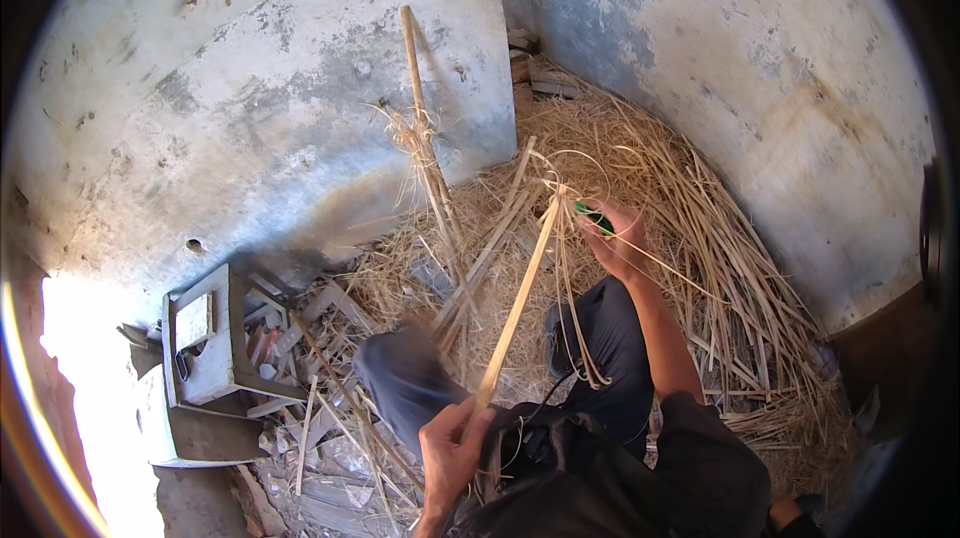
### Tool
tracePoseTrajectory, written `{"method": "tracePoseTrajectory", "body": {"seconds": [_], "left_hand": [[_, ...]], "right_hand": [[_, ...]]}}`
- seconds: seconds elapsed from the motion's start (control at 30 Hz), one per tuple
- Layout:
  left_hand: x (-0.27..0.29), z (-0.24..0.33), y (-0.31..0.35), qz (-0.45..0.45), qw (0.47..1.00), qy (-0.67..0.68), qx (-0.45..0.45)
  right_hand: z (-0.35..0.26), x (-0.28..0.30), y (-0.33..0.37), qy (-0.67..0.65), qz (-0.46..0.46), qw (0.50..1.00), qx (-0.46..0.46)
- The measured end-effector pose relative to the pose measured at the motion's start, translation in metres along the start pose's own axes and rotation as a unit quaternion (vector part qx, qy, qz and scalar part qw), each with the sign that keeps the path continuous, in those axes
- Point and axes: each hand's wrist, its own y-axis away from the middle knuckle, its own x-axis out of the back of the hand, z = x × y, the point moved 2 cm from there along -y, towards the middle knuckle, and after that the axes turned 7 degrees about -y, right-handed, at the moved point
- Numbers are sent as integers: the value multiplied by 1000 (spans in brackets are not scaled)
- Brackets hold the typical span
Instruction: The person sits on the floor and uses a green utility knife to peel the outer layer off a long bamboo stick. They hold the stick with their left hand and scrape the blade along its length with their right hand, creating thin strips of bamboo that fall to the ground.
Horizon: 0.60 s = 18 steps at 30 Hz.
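A pale, flat bamboo strip (pixel 520 298) slants up and away from my lap. My left hand (pixel 452 448) is closed around its near end, thumb along the top. At the far end, my right hand (pixel 617 240) grips a green-handled tool (pixel 594 219); its blade or working edge cannot be made out. Thin curled shavings (pixel 568 313) bunch at the strip's tip beside that tool. Some hang down in long loops toward my knee, and one stretches out to the right.
Long bamboo strips (pixel 730 268) lie piled along the right wall over loose shavings (pixel 600 128). A bound stick (pixel 412 58) leans on the left wall (pixel 300 68). On the left, a worn wooden box-like frame (pixel 215 338) stands beside scattered scraps (pixel 320 438).
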Motion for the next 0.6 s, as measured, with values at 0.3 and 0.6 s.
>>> {"method": "tracePoseTrajectory", "body": {"seconds": [0.3, 0.6], "left_hand": [[2, 5, -25, 17, 996, -72, -46], [-2, 12, -52, -79, 997, -20, 17]], "right_hand": [[-4, -30, 19, -460, -68, 856, -225], [-25, -60, 42, -116, -61, 986, -107]]}}
